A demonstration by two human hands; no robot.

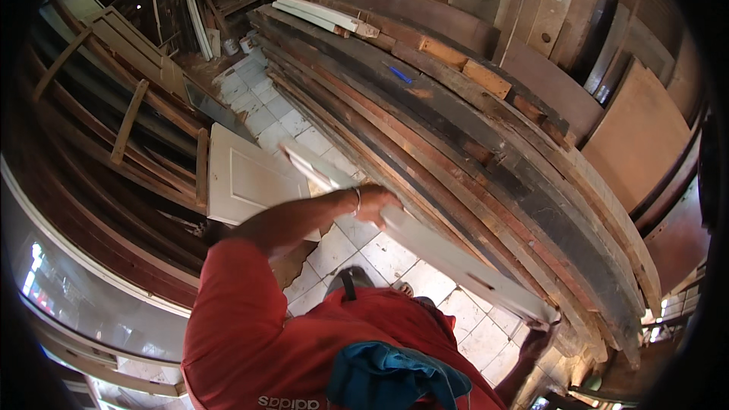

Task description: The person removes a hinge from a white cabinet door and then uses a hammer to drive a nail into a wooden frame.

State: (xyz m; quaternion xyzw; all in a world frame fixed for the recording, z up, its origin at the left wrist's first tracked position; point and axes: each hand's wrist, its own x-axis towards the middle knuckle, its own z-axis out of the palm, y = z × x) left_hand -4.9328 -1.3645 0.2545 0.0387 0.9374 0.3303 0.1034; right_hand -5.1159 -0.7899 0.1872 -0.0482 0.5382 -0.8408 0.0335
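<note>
Stack (456, 137): one, long rough wooden boards, dark and brown
Floor (380, 254): square pale tiles
White board (456, 257): one, long, flat, slanting beside the stack
Shirt (235, 296): one, red fabric, white upside-down lettering
Left hand (376, 203): wrapped around the white board
Right hand (538, 338): at its end; cannot tell grip
Blue thing (400, 74): one, small, on the stack

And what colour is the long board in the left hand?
Off-white, with some dark marks; the long board shows best in the head view.
</note>
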